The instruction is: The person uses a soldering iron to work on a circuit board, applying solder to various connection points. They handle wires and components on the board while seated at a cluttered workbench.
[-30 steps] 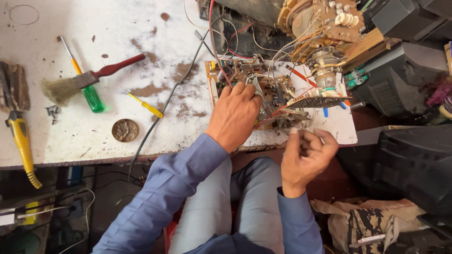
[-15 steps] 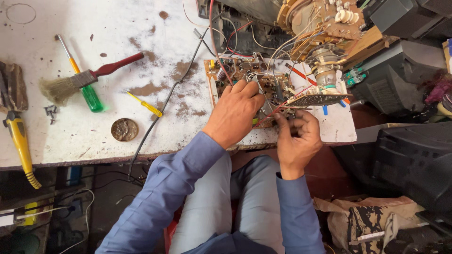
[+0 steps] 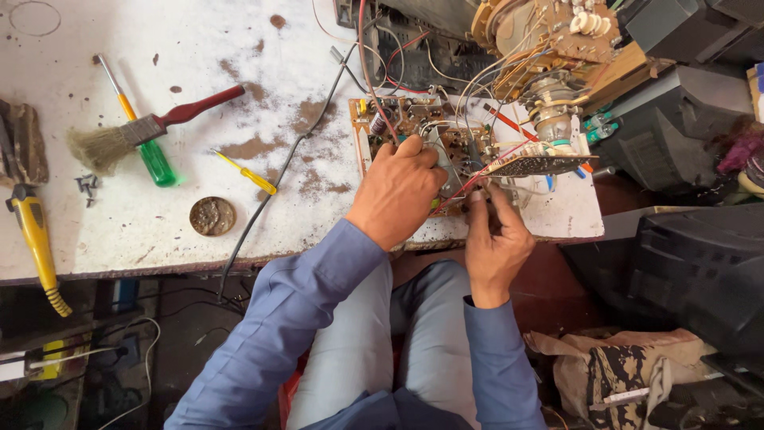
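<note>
- The circuit board (image 3: 414, 135) lies just right of the frame's centre, at the near edge of the white worktable (image 3: 239, 72)
- The left hand (image 3: 395, 191) rests on the board, fingers curled down onto its parts; whether it grips anything cannot be told
- The right hand (image 3: 493, 239), just right of it, pinches at red wires (image 3: 477, 177) by the board's edge
- A tangle of wires and a tube neck (image 3: 549, 119) crowd the upper right
- A brush (image 3: 143, 127), 2 screwdrivers (image 3: 147, 143) and a round tin lid (image 3: 212, 216) lie well apart at the left
</note>
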